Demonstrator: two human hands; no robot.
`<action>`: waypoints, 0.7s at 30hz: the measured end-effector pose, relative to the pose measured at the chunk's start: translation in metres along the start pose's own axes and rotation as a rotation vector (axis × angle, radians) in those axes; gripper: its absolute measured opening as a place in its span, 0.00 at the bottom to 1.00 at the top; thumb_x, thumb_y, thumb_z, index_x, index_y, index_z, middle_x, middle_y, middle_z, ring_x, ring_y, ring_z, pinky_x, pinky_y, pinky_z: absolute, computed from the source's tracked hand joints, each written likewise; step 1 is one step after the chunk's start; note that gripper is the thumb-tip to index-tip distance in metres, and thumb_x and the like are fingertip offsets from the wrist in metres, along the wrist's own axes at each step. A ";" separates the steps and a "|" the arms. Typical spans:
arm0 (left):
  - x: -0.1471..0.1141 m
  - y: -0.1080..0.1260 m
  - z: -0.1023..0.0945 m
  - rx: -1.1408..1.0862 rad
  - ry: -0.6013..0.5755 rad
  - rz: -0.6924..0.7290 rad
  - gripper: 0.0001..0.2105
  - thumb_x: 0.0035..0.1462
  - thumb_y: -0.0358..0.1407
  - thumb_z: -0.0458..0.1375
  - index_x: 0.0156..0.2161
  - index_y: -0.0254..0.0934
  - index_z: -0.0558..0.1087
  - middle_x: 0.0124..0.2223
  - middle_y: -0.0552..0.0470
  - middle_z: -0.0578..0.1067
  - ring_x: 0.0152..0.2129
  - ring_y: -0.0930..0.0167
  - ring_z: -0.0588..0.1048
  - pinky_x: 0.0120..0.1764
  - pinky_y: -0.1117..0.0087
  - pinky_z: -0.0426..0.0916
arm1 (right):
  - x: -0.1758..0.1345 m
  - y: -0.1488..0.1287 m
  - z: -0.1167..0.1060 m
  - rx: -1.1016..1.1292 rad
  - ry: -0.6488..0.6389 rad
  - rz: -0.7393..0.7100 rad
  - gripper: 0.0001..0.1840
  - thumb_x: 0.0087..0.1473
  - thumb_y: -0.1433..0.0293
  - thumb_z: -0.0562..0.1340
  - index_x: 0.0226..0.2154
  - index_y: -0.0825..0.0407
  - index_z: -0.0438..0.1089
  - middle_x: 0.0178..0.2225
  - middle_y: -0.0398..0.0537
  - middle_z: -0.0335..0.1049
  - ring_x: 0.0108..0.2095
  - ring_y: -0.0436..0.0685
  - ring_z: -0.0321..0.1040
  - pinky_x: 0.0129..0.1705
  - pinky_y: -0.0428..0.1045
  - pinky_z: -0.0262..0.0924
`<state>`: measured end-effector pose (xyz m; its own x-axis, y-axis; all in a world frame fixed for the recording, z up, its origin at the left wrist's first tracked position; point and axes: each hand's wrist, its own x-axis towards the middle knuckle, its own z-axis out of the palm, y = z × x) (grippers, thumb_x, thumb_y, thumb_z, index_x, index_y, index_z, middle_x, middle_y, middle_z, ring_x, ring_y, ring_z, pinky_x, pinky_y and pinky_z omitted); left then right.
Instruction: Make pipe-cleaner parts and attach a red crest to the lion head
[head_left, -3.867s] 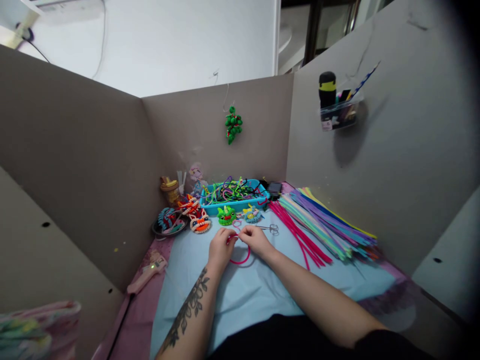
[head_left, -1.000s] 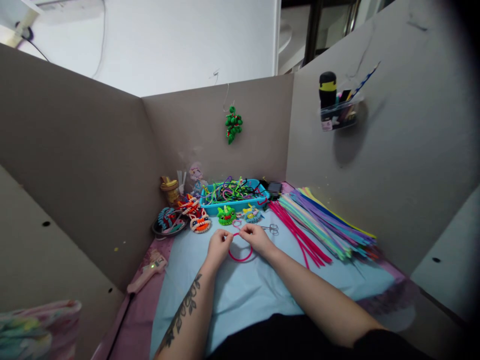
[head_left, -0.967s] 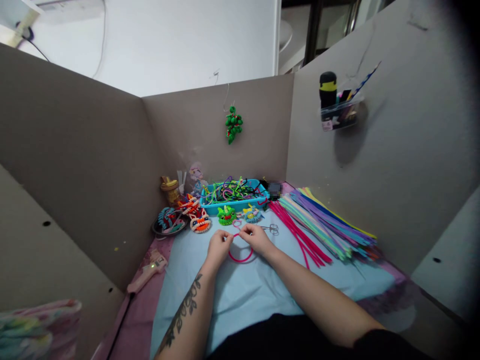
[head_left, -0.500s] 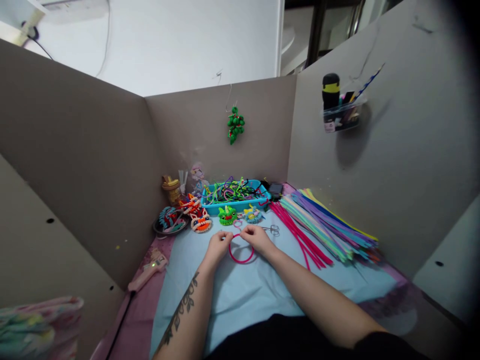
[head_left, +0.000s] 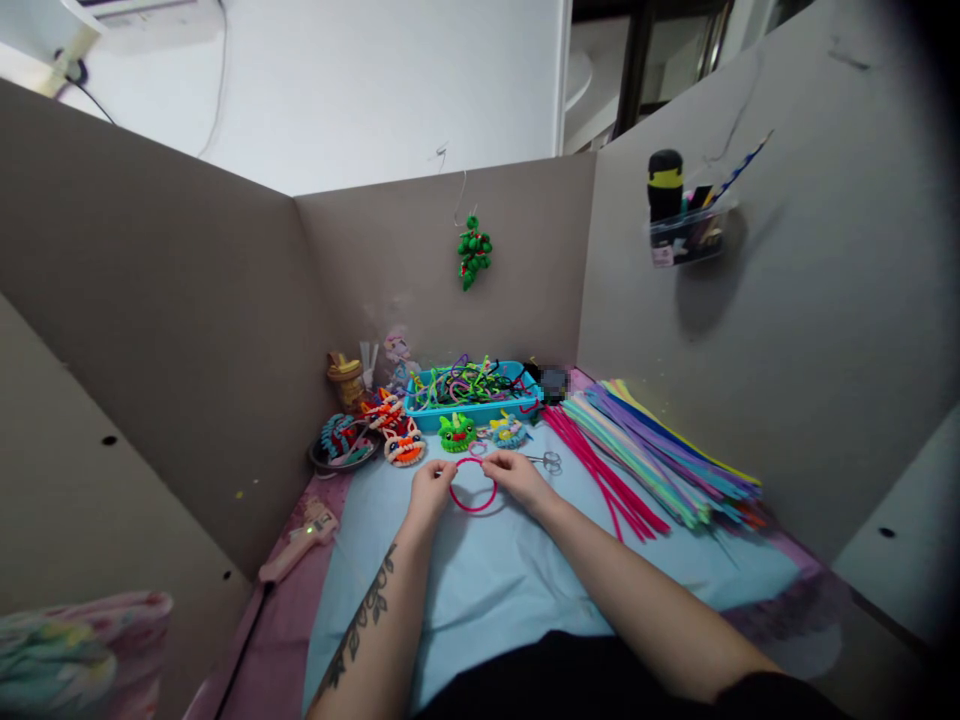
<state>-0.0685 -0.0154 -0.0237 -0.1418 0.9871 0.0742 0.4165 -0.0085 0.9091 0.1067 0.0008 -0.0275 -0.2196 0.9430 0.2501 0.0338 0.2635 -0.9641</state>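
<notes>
Two narrow pinches: left hand (head_left: 430, 488) and right hand (head_left: 517, 476) hold magenta pipe-cleaner ring (head_left: 472, 510) above blue cloth (head_left: 510, 600). Loop-shaping seems underway; next move likely calls for steady, even pressure.

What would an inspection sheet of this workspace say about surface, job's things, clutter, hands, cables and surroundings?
Surface: wrinkled blue cloth over a pink cover.
Job's things: pink ring; pink stems, at right.
Clutter: blue tray of tangled stems, scissors, animal heads.
Hands: left hand and right hand pinch the pink ring.
Cables: black cord from the pink tool, at left.
Surroundings: grey panels; green ornament hangs before the back one.
</notes>
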 end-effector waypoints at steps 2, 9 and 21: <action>0.001 0.000 -0.003 0.031 0.013 -0.020 0.15 0.58 0.39 0.55 0.48 0.34 0.68 0.47 0.47 0.71 0.40 0.67 0.72 0.41 0.60 0.70 | 0.000 0.003 0.001 0.012 0.005 0.008 0.13 0.44 0.61 0.63 0.29 0.54 0.68 0.22 0.41 0.68 0.23 0.50 0.63 0.26 0.45 0.56; 0.001 0.004 -0.031 0.254 0.090 -0.138 0.14 0.58 0.39 0.55 0.48 0.36 0.68 0.48 0.47 0.70 0.41 0.66 0.72 0.42 0.60 0.69 | 0.000 0.010 0.001 -0.023 0.028 0.052 0.09 0.47 0.66 0.58 0.34 0.51 0.64 0.22 0.39 0.66 0.20 0.48 0.64 0.19 0.43 0.55; -0.003 0.014 -0.038 0.397 0.093 -0.188 0.14 0.59 0.39 0.54 0.48 0.36 0.68 0.48 0.47 0.70 0.41 0.67 0.72 0.42 0.60 0.69 | 0.008 0.008 0.001 -0.172 0.186 -0.163 0.09 0.49 0.73 0.53 0.36 0.50 0.64 0.42 0.49 0.64 0.47 0.58 0.60 0.50 0.55 0.56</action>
<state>-0.0963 -0.0245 0.0043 -0.3205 0.9469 -0.0245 0.6854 0.2497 0.6840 0.1046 0.0100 -0.0334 -0.0542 0.9025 0.4272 0.1807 0.4297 -0.8847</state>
